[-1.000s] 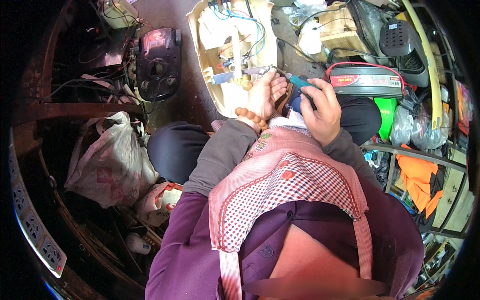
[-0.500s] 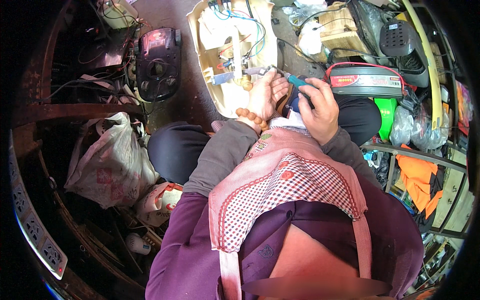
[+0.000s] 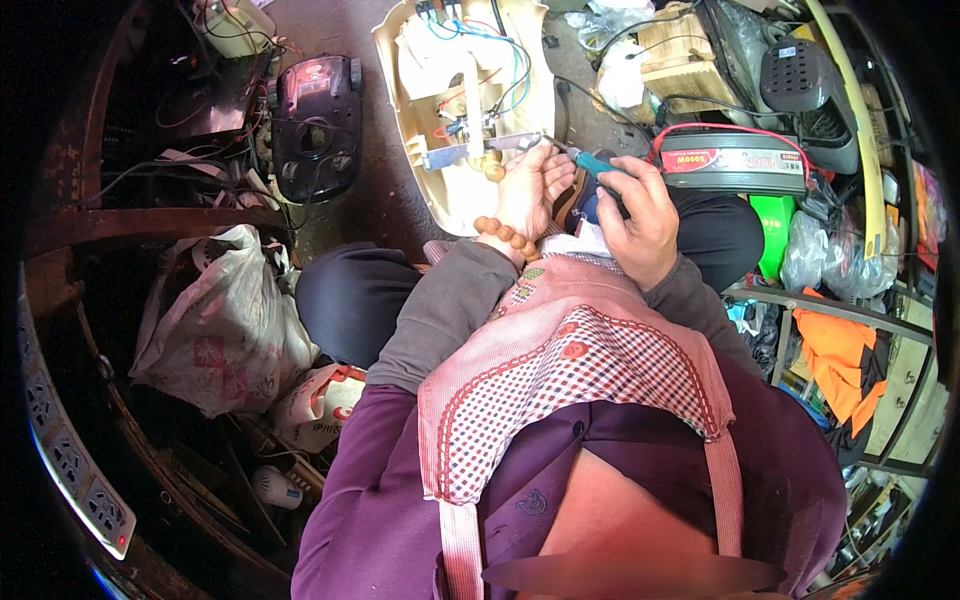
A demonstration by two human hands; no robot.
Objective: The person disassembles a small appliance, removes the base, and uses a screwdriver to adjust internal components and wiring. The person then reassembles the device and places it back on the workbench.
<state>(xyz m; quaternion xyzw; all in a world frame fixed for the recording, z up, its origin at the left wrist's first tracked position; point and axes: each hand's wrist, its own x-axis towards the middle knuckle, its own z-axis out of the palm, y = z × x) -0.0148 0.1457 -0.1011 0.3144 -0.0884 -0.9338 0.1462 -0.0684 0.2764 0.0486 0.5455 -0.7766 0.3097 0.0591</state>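
Observation:
My left hand [image 3: 533, 188], with a brown bead bracelet [image 3: 506, 238] at its wrist, is turned palm up with the fingers curled. Its thumb and fingertips grip the right end of a flat metal strip [image 3: 450, 156]. In my right hand [image 3: 642, 215] is a teal-handled screwdriver [image 3: 598, 167], its thin shaft pointing left at that end of the strip. Whether its tip touches is too small to tell. Under the strip lies an open cream plastic housing [image 3: 455, 207] with coloured wires [image 3: 512, 65] and a brass-coloured knob-like part [image 3: 493, 167] inside.
A dark oval appliance base [image 3: 317, 130] lies left of the housing. At the right sit a grey box-shaped power unit [image 3: 735, 178] with a red cable, a black ventilated case [image 3: 800, 85] and a wooden block [image 3: 685, 65]. A white plastic bag [image 3: 222, 325] stands by my left knee.

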